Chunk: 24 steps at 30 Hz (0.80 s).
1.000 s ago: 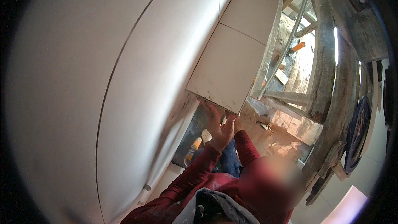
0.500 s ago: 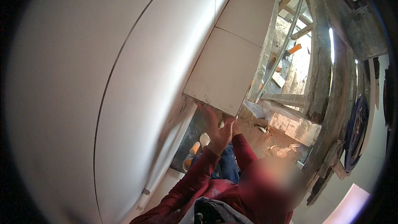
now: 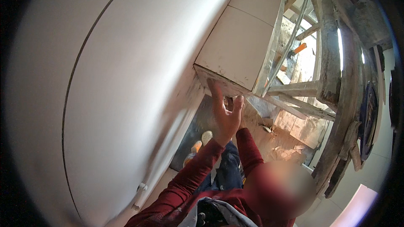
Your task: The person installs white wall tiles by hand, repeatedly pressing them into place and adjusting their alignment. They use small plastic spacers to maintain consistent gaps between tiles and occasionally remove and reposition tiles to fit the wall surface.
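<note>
top tiles are laid; completion of the smudged end face cannot be told. left hand: fingers spread beside it. right hand: mostly hidden, grip indeterminate.

Pale wall L (dark seam), timber frame R, grubby flr

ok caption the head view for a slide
Left hand at the smudged near end of a pale tiled ledge, rough timber frame alongside.
</note>
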Each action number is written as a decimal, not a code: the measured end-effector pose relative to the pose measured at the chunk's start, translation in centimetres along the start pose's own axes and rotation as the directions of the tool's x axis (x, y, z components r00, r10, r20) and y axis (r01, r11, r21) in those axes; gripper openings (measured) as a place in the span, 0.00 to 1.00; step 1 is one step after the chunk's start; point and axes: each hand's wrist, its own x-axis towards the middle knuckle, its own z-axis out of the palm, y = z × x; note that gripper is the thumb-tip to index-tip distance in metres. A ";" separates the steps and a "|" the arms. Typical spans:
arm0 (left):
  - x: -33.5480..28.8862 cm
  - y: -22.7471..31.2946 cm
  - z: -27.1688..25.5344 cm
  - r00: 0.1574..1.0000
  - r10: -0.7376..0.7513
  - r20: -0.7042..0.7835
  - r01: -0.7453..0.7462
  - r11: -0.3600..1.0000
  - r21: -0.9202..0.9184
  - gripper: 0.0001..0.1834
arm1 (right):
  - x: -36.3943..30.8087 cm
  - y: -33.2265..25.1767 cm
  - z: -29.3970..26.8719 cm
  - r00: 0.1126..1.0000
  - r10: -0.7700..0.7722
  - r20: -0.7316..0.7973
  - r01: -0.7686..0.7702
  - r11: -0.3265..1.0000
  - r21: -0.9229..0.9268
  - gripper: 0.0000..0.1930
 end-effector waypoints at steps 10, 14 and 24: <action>-1.1 -7.7 2.5 0.928 -0.372 0.035 0.338 0.797 -0.501 0.54 | 0.9 -5.1 -7.1 0.992 -0.114 -0.051 0.087 0.925 -0.369 0.07; -0.4 -6.5 2.3 0.938 -0.346 0.013 0.289 0.762 -0.580 0.50 | 0.3 -12.8 -8.4 0.728 -0.607 -0.317 0.588 0.792 -0.167 0.08; -2.1 -7.6 1.7 0.962 -0.237 0.138 0.230 0.423 -0.877 0.45 | 9.4 -20.7 -4.0 0.352 -0.920 0.174 0.918 0.375 0.127 0.14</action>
